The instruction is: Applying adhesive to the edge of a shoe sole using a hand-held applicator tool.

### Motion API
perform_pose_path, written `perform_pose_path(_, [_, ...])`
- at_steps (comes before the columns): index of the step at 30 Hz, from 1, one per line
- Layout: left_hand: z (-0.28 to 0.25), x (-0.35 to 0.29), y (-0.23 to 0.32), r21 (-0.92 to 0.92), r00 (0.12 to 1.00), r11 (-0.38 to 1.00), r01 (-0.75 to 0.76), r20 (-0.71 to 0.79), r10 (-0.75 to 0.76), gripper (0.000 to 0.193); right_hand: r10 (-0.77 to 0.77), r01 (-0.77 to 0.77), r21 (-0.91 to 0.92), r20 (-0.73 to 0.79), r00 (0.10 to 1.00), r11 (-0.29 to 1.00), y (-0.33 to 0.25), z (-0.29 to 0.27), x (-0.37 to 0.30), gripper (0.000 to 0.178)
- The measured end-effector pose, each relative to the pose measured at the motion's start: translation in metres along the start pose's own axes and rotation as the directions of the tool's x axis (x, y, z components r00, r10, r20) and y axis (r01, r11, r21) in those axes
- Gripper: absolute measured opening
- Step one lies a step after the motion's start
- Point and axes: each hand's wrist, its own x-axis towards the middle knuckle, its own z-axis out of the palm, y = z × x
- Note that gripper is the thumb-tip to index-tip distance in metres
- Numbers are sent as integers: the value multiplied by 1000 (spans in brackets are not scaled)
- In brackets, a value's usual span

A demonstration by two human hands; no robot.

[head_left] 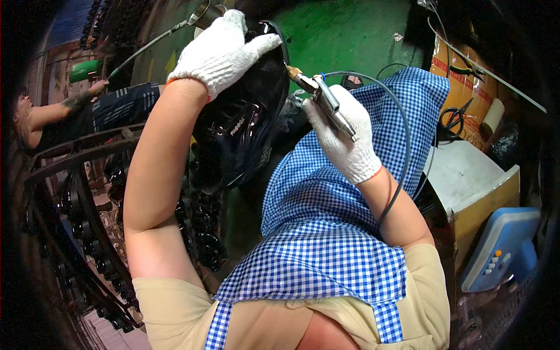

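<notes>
Gripping a black shoe by its far end, the white-gloved left hand lies left of centre. The gloved right hand is closed around a metal gun, its brass tip at the shoe's right edge; contact is unclear. A grey hose loops right. Farther right are black scissors and, nearer, a blue-grey device.

A short piece of white lettering stands on the upper of the black shoe, set slantwise: 1 word, slightly blurred. Red printing runs in bands across the orange-brown cardboard at the right, too small to read. Any marks beside the buttons on the blue-and-grey device cannot be made out.
</notes>
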Motion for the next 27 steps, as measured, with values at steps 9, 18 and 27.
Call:
perform_pose_path(9, [-9,-2,1,-145,998,989,40,-32,-45,74,19,-18,-24,29,999,1000,-13,1,-20,27])
perform_pose_path(18, [-35,-13,20,-229,989,962,146,62,-135,69,22,-20,-56,37,999,998,-20,11,-40,24])
perform_pose_path(27, [-1,7,-11,-280,983,944,177,-6,-186,73,-65,66,-6,89,994,998,-33,-2,-52,19])
